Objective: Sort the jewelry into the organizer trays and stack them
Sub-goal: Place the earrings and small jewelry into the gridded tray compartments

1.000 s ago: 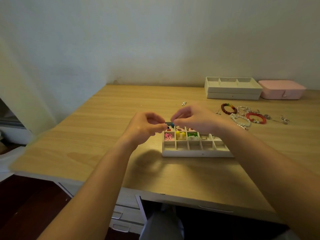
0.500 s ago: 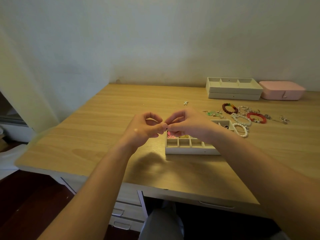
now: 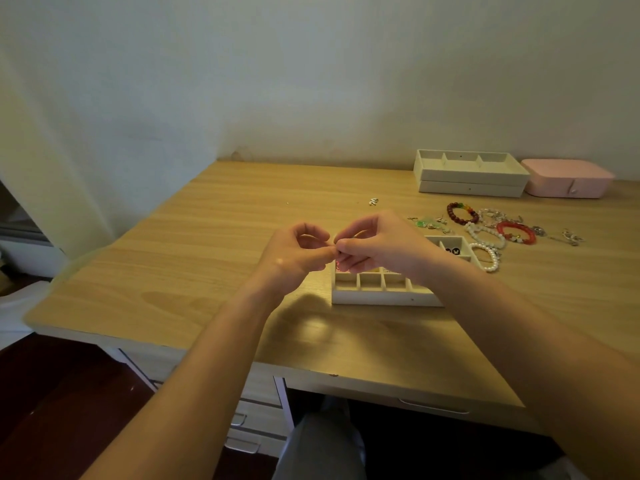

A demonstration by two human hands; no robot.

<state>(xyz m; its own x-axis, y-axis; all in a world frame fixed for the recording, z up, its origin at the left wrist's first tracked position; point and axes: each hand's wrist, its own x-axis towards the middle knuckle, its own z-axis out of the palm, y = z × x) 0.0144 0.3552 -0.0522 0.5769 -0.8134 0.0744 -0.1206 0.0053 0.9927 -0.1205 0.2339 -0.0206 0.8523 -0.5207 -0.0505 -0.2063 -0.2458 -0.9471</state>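
A wooden desk (image 3: pixel 207 271) stands against a pale wall (image 3: pixel 311 81), white drawers (image 3: pixel 256 420) beneath, above a dark floor (image 3: pixel 69 393).

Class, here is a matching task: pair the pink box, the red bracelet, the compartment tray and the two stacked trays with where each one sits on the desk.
Things:
1. pink box
2. red bracelet
3. compartment tray
4. stacked trays

Places:
A. nearest the front edge of the desk
B. far right, against the wall
C. lying loose among other bracelets
D. against the wall, just left of the pink box

Pairs: 1-B, 2-C, 3-A, 4-D.
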